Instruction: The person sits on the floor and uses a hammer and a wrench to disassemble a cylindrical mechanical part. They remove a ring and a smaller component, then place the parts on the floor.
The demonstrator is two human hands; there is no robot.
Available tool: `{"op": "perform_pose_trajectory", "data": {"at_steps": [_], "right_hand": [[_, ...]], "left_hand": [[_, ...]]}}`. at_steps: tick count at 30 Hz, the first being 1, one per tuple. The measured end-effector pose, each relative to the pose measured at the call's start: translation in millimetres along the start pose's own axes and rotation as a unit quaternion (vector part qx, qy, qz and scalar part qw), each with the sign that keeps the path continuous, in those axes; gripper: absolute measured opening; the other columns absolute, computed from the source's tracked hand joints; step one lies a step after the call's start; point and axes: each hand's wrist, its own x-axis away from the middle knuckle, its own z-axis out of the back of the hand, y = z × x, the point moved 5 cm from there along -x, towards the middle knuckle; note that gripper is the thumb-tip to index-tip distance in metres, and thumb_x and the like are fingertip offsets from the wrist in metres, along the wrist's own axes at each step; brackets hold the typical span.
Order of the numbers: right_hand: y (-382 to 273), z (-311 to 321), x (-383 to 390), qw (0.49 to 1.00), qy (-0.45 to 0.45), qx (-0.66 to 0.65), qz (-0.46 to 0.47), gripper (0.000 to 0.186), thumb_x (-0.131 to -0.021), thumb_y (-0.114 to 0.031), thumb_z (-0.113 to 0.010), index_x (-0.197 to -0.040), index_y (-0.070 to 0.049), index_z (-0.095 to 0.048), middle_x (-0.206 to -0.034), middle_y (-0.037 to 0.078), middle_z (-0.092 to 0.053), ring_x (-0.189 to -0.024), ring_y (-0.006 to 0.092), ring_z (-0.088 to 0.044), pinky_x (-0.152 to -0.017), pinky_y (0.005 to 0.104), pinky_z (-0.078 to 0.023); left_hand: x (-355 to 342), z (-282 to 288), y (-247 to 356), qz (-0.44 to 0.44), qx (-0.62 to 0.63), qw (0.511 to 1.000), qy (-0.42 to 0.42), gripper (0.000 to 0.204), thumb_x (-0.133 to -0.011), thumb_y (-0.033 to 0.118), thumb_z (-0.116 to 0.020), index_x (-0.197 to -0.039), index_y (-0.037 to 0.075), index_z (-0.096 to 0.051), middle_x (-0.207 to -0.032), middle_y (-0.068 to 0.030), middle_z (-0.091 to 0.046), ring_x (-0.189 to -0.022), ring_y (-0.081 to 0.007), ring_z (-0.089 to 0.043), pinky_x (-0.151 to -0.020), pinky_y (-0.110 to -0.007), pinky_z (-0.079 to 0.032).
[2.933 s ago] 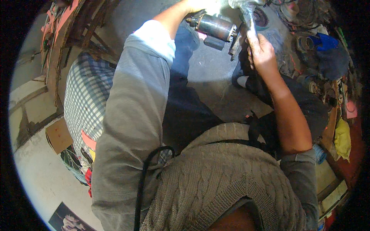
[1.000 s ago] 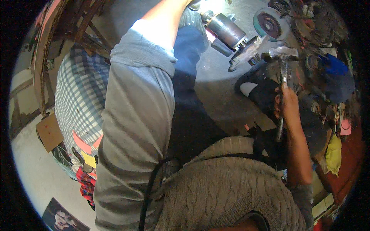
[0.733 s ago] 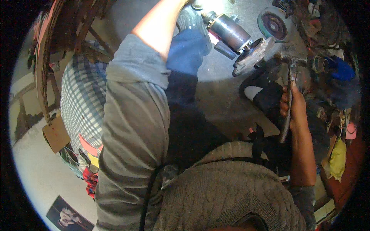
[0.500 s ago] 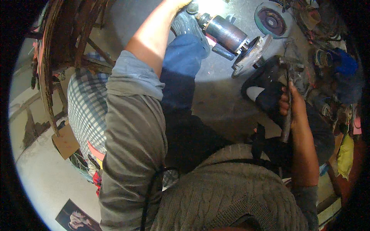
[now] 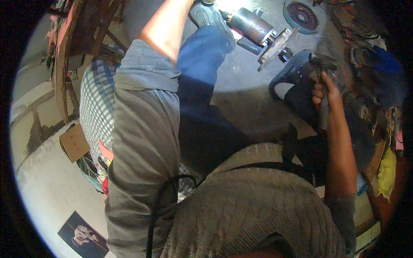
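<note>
My right hand (image 5: pixel 323 92) is wrapped round the handle of a hammer (image 5: pixel 322 62), its head pointing away from me above my right shoe. My left forearm (image 5: pixel 165 30) stretches to the top edge, and the hand itself is cut off there. Near its end a round metal piece (image 5: pixel 208 1) shows at the edge. Between my feet lies a dark cylindrical motor (image 5: pixel 251 26), like a starter motor. A flat metal plate (image 5: pixel 277 48) crosses its near end, and a small toothed gear (image 5: pixel 285 54) sticks out beyond the plate.
A round part with a greenish rim (image 5: pixel 287 19) lies on the floor beyond the motor. Cables and jumbled parts crowd the right side, with a blue bundle (image 5: pixel 389 64) and a yellow bag (image 5: pixel 387 172). Wooden furniture (image 5: pixel 71 56) and checked cloth (image 5: pixel 97 94) stand at left.
My left hand has passed out of view at the top. The motor sits higher in view, and its end plate has turned more edge-on. The hammer stays in my right hand.
</note>
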Motion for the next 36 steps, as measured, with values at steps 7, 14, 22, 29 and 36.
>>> {"op": "perform_pose_trajectory", "data": {"at_steps": [7,14,22,29,36], "right_hand": [[-12,-2,12,0.996,-0.065,-0.022,0.056,0.033,-0.099,-0.036,-0.068,-0.101,-0.003,-0.06,-0.072,-0.003,-0.051,-0.057,0.0067,-0.046,-0.048,0.0228,-0.035],[-29,-3,66,0.985,-0.157,-0.068,0.035,0.034,-0.097,-0.026,-0.072,-0.11,0.0,-0.055,-0.075,-0.002,-0.053,-0.06,0.0067,-0.048,-0.048,0.0211,-0.038],[-96,-33,128,0.919,-0.356,0.008,0.169,0.036,-0.097,-0.03,-0.071,-0.109,0.001,-0.057,-0.074,-0.001,-0.054,-0.06,0.0089,-0.052,-0.055,0.026,-0.047],[-86,-8,41,0.978,-0.193,0.062,0.039,0.012,-0.099,-0.015,-0.061,-0.098,-0.003,-0.058,-0.074,0.005,-0.057,-0.056,0.014,-0.053,-0.049,0.0276,-0.048],[-57,46,31,0.99,-0.091,0.01,0.105,0.021,-0.091,-0.018,-0.071,-0.099,-0.004,-0.06,-0.079,0.006,-0.061,-0.06,0.0165,-0.058,-0.051,0.0287,-0.051]], "left_hand": [[37,-3,82,0.0,-0.049,0.997,0.053,0.048,-0.076,-0.001,-0.064,-0.124,0.002,-0.063,-0.114,-0.0067,-0.07,-0.11,-0.0208,-0.065,-0.1,-0.035,-0.05],[86,-11,134,-0.008,-0.071,0.964,0.257,0.041,-0.079,0.005,-0.074,-0.119,0.003,-0.064,-0.105,-0.0087,-0.071,-0.098,-0.0213,-0.067,-0.088,-0.036,-0.054],[91,-4,181,0.005,-0.126,0.948,0.294,0.038,-0.079,0.006,-0.078,-0.113,0.002,-0.064,-0.099,-0.0091,-0.071,-0.09,-0.0211,-0.068,-0.081,-0.037,-0.056],[108,12,200,0.066,-0.209,0.951,0.22,0.045,-0.077,0.012,-0.08,-0.118,0.002,-0.065,-0.098,-0.0102,-0.071,-0.087,-0.0225,-0.069,-0.08,-0.039,-0.057],[115,48,116,0.135,-0.319,0.935,0.07,0.051,-0.074,0.022,-0.086,-0.118,0.002,-0.067,-0.102,-0.0154,-0.071,-0.095,-0.0281,-0.069,-0.09,-0.042,-0.055]]}}
